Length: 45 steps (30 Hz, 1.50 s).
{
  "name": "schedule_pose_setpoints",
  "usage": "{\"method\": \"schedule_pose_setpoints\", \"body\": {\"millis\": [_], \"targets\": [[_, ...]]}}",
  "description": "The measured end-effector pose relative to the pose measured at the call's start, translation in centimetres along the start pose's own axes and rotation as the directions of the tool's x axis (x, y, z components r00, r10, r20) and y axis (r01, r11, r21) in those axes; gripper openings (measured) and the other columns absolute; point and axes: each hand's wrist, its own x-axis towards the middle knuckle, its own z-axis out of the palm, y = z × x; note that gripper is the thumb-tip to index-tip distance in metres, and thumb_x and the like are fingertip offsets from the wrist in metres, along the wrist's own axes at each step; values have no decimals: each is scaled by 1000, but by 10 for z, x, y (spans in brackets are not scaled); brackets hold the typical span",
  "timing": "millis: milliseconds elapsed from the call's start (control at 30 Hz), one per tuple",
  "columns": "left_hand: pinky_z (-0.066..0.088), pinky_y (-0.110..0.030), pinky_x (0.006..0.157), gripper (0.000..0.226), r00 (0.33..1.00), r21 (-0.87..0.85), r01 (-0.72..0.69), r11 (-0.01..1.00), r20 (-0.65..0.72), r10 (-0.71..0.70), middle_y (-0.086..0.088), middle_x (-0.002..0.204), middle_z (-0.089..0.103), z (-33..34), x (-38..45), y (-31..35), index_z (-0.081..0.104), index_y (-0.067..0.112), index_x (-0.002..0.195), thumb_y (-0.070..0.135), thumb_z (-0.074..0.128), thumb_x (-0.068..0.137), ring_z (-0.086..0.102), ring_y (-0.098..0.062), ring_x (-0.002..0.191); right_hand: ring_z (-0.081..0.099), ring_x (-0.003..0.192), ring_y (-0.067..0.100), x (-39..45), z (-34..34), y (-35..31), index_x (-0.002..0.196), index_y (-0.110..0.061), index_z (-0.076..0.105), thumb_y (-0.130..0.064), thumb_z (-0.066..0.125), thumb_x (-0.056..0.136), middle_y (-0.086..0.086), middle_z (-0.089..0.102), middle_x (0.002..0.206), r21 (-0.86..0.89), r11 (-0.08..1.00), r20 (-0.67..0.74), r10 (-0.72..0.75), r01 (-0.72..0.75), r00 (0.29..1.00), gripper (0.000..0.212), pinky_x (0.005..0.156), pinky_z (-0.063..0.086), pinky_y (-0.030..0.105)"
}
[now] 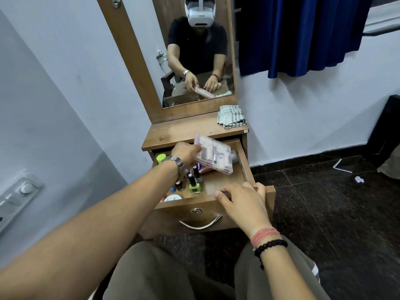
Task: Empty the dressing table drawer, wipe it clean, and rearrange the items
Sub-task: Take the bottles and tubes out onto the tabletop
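Clear plastic, tinted pink, makes up the box (213, 155) that the left hand (186, 153) grips at one edge, holding it tilted above the back of the open drawer (244, 167). A metal watch (175, 163) sits on that wrist. The right hand (242, 199) rests on the drawer's front rim near its right corner, fingers curled over the top edge and gripping the wood. Red thread and a black bead bracelet (271, 245) circle the right wrist.

Inside the drawer, at the left, stand several nail polish bottles (192, 180), dark-capped, one with a lime green base. A green cap (161, 158) shows at the back left and a white round lid (172, 198) lies by the front wall. A grey tube end (234, 155) pokes out beyond the box, at the right wall. The right part of the drawer floor is bare wood.

On the desk (173, 135) above, a folded checked cloth (231, 116) lies at the right, below the mirror (194, 50). A blue curtain (303, 33) hangs to the right.
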Motion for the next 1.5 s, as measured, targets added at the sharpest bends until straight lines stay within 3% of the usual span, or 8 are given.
{"method": "schedule_pose_setpoints", "body": {"millis": [167, 433, 533, 633, 733, 833, 1100, 1500], "targets": [[48, -22, 46, 14, 992, -398, 109, 911, -19, -127, -7, 76, 60, -59, 16, 5, 51, 13, 80, 14, 52, 94, 57, -17, 62, 46, 91, 6, -5, 10, -15, 85, -39, 54, -49, 39, 93, -20, 57, 84, 10, 998, -2, -63, 63, 998, 20, 87, 15, 30], [52, -22, 43, 14, 967, -567, 170, 806, -64, -248, -7, 82, 57, -115, 63, -17, 50, 12, 83, 10, 49, 96, 56, -19, 69, 44, 97, -3, -10, 26, -36, 107, -46, 49, -58, 32, 91, -29, 56, 101, -9, 989, 55, -149, 150, 987, 26, 95, 16, 30], [52, -22, 48, 8, 967, -609, 115, 784, -112, -229, -8, 97, 56, -123, 80, -24, 54, 12, 99, 8, 48, 95, 58, -21, 78, 43, 100, -6, -8, 27, -35, 110, -48, 48, -60, 30, 90, -32, 54, 103, -22, 990, 72, -140, 142, 988, 29, 97, 15, 29], [54, -29, 71, 46, 977, -461, -8, 887, -193, -92, -9, 120, 57, -128, 97, -36, 46, 12, 134, 12, 61, 90, 60, -23, 92, 41, 105, -7, -6, 27, -34, 114, -51, 44, -63, 26, 90, -35, 51, 108, -64, 991, 119, -109, 118, 987, 32, 99, 11, 29], [43, -36, 103, 77, 983, -92, -106, 990, -158, 91, -7, 138, 50, -132, 103, -48, 43, 13, 139, 24, 81, 73, 53, -23, 119, 40, 107, -8, -4, 28, -38, 116, -53, 43, -63, 27, 91, -37, 49, 111, -104, 990, 144, -81, 96, 986, 31, 95, 8, 27], [37, -30, 102, 78, 968, 220, -169, 961, -148, 204, -4, 142, 47, -130, 105, -58, 51, 17, 135, 32, 85, 67, 45, -23, 128, 41, 109, -7, -4, 27, -41, 117, -54, 43, -62, 28, 91, -38, 48, 113, -126, 989, 162, -57, 78, 985, 31, 95, 6, 26], [40, -42, 98, 65, 932, 506, -96, 857, -256, 255, -8, 137, 52, -116, 109, -61, 46, 33, 138, 53, 67, 79, 35, -32, 130, 44, 107, -6, -4, 24, -45, 112, -53, 49, -63, 31, 89, -36, 52, 107, -101, 993, 176, -40, 58, 984, 32, 93, 9, 27], [38, -35, 104, 45, 940, 351, -136, 927, -249, 232, -9, 141, 50, -122, 144, -51, 57, 29, 130, 32, 67, 86, 47, -31, 126, 27, 122, -11, 0, 17, -46, 124, -56, 33, -63, 25, 91, -39, 38, 122, -100, 994, 283, -17, 47, 959, 35, 104, 3, 30]]}}
